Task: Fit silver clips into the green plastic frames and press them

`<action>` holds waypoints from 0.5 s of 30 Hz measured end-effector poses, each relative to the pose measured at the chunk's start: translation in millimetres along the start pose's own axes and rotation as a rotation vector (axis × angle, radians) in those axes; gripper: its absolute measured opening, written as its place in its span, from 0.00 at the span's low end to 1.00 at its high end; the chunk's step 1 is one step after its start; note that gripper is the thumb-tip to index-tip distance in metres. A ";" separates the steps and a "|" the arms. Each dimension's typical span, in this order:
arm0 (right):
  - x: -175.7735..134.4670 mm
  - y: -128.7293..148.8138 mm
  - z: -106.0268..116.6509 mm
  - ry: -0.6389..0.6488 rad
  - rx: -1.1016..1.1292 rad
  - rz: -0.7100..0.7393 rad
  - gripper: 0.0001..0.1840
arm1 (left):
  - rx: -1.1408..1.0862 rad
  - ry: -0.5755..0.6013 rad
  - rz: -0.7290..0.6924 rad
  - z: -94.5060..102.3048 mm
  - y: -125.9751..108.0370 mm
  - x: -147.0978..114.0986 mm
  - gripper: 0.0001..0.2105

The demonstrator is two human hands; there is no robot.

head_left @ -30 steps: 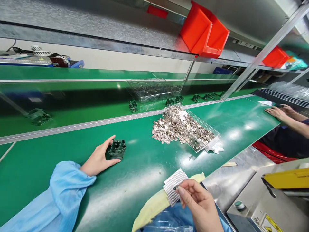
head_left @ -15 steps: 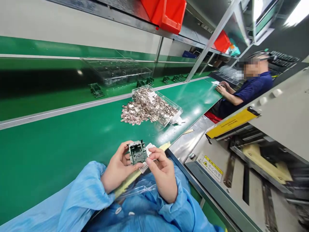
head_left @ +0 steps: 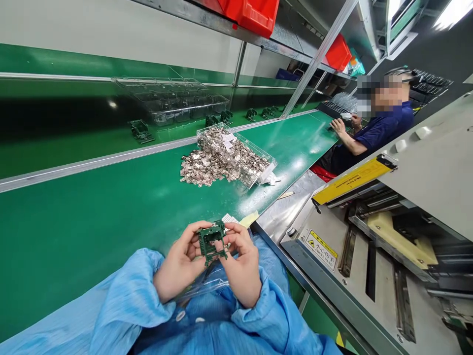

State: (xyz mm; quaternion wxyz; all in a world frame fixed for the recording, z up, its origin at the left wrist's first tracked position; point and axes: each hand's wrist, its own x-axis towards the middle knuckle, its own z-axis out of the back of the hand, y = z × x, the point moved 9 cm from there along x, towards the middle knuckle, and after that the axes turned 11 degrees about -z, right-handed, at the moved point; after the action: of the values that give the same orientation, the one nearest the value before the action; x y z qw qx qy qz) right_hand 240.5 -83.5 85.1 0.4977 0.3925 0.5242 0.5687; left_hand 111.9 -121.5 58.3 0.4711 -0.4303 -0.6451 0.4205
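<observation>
Both hands [head_left: 179, 270] [head_left: 244, 268] hold a green frame [head_left: 206, 241]; a label [head_left: 321, 250] reads "INJURE HAND".

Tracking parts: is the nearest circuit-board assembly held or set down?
Held: left hand and right hand grip the circuit-board assembly between them.

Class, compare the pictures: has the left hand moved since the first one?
Yes: judged against the pile of metal pieces, the left hand has moved rightward and nearer the camera, the green part with it.

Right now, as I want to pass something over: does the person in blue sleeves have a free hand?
No, the left hand and the right hand both have fingers on the green frame.
</observation>
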 end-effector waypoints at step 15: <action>-2.3 -27.0 -15.9 0.122 0.261 -0.215 0.11 | 0.258 -0.050 -0.025 6.6 -5.6 -1.6 0.13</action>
State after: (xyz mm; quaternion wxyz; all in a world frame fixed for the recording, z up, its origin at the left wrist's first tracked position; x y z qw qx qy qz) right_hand 229.7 -90.2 56.4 0.4677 0.3604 0.6618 0.4619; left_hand 104.9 -125.5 61.9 0.5113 -0.3476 -0.6026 0.5046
